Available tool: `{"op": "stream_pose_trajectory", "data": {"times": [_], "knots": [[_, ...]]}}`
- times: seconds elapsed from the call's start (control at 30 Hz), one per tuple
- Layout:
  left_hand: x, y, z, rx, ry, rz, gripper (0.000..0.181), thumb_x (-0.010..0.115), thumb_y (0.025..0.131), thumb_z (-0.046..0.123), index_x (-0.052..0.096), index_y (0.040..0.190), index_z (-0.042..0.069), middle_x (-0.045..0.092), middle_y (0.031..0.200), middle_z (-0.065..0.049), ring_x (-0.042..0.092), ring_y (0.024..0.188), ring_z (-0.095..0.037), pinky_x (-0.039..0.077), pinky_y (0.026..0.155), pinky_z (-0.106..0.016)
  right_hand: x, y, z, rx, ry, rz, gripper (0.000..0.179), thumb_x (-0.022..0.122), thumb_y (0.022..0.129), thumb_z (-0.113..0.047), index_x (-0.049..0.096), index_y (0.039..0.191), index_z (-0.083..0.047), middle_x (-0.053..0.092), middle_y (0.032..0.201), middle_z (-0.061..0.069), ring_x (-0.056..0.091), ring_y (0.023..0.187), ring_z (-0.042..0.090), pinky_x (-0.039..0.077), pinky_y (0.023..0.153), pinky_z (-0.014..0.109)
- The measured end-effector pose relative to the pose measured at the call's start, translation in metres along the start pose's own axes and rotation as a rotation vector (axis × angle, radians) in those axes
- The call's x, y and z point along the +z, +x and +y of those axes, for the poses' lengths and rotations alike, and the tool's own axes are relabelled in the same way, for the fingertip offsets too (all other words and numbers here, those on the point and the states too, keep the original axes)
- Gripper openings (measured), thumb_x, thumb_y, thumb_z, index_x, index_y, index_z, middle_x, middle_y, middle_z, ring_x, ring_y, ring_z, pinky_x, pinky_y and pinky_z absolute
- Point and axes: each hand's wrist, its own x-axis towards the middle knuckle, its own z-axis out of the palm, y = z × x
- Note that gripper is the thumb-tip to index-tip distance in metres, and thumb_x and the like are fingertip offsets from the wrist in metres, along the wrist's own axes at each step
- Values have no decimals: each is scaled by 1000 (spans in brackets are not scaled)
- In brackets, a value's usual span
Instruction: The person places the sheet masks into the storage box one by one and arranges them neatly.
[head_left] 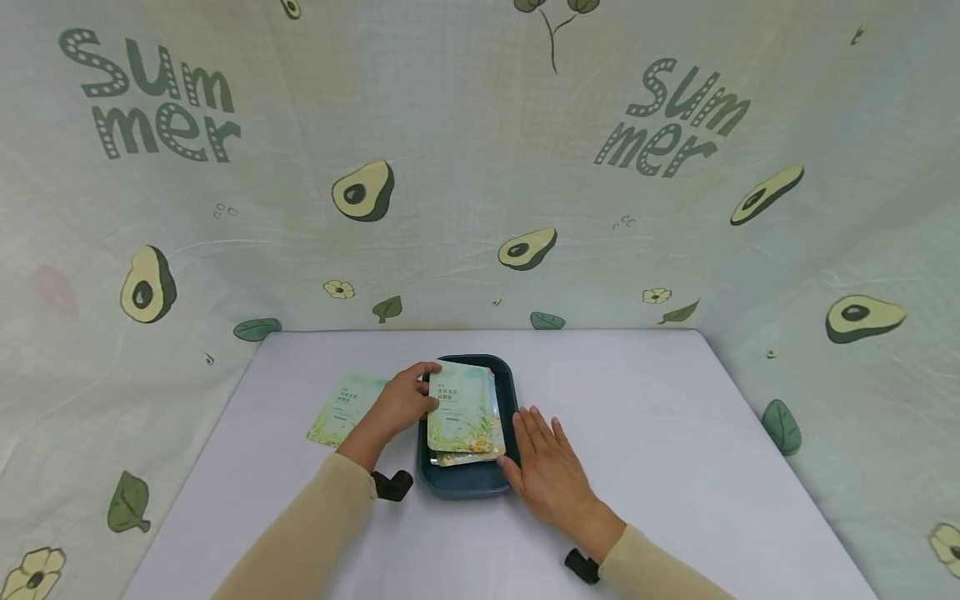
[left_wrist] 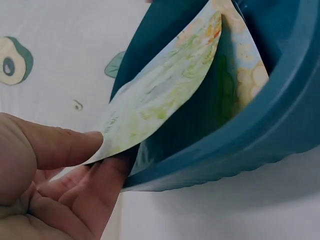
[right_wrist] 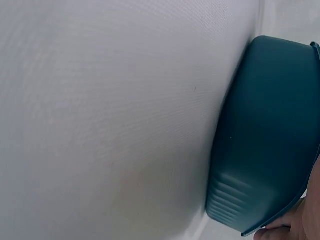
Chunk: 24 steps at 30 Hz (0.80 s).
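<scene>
A dark blue plastic tray (head_left: 468, 482) holds a small pile of flat printed packets. The top one is a pale green packet (head_left: 461, 404) with a flower border and small print. My left hand (head_left: 401, 404) pinches its left edge between thumb and fingers; in the left wrist view that packet (left_wrist: 160, 95) bows upward. Beneath it shows a second packet (left_wrist: 250, 75) with a yellowish pattern. At the tray's right side, my right hand (head_left: 551, 475) lies with straight fingers against the rim. Only part of the right hand (right_wrist: 295, 220) shows in the right wrist view.
Left of the tray, a similar green packet (head_left: 348, 408) lies on the white table (head_left: 637, 417), partly behind my left hand. A cloth printed with avocados (head_left: 450, 100) hangs behind the table and along its sides.
</scene>
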Motion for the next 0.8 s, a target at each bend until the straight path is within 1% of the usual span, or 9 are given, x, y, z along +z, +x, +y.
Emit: {"op": "stream_pose_trajectory", "data": {"times": [0.1, 0.17, 0.27, 0.4, 0.5, 0.57, 0.67, 0.73, 0.8], "knots": [[-3, -4, 2, 18, 74, 55, 55, 67, 100, 4, 54, 152, 15, 69, 131, -17, 72, 104, -26, 60, 83, -39, -1, 0, 0, 1, 4, 0, 72, 48, 111, -48, 40, 159, 5, 40, 166, 23, 33, 158, 37, 26, 127, 60], [-7, -8, 3, 38, 144, 118, 51, 62, 103, 7, 53, 153, 14, 67, 139, -18, 71, 116, -31, 60, 88, -44, -1, 0, 0, 0, 4, 1, 72, 48, 111, -48, 40, 159, 5, 40, 166, 23, 33, 158, 37, 26, 127, 61], [-18, -16, 1, 72, 225, 216, 46, 54, 106, 10, 53, 152, 11, 65, 143, -19, 68, 123, -36, 59, 90, -49, -1, 0, -1, -3, -4, 6, 72, 48, 111, -48, 41, 159, 6, 41, 165, 23, 34, 157, 38, 27, 127, 61], [-39, -22, -17, 91, 289, 281, 44, 48, 107, 11, 53, 151, 6, 65, 142, -22, 71, 111, -38, 59, 83, -49, -1, 0, -1, -5, -13, 12, 72, 48, 111, -48, 41, 158, 6, 41, 165, 23, 34, 157, 38, 27, 127, 61], [-56, -24, -39, 72, 368, 281, 46, 47, 108, 14, 50, 153, 4, 62, 144, -25, 71, 109, -41, 59, 83, -53, -1, 0, -1, -6, -15, 17, 72, 48, 111, -49, 42, 158, 6, 42, 164, 23, 35, 157, 37, 27, 127, 60], [-67, -25, -56, 62, 432, 270, 48, 47, 109, 16, 48, 155, 3, 59, 148, -27, 66, 122, -46, 57, 92, -58, 0, 0, 0, -6, -16, 19, 72, 48, 111, -49, 42, 158, 6, 42, 164, 23, 35, 157, 37, 27, 127, 60], [-80, -26, -81, 79, 546, 235, 52, 50, 109, 17, 44, 156, -2, 50, 154, -31, 44, 145, -53, 42, 114, -67, 0, 0, 0, -7, -13, 22, 72, 48, 111, -48, 42, 158, 6, 42, 164, 23, 36, 157, 38, 27, 127, 60], [-86, -28, -98, 95, 605, 197, 57, 53, 109, 19, 40, 157, -6, 42, 160, -33, 28, 153, -56, 28, 122, -70, 0, 0, 0, -7, -11, 23, 72, 48, 111, -48, 42, 158, 6, 42, 164, 24, 36, 156, 38, 28, 127, 60], [-90, -30, -112, 103, 661, 143, 65, 56, 108, 24, 35, 159, -10, 33, 164, -35, 19, 155, -58, 20, 123, -72, 0, 0, 0, -7, -10, 23, 72, 48, 111, -48, 42, 157, 6, 43, 164, 24, 36, 156, 38, 28, 127, 60]]}}
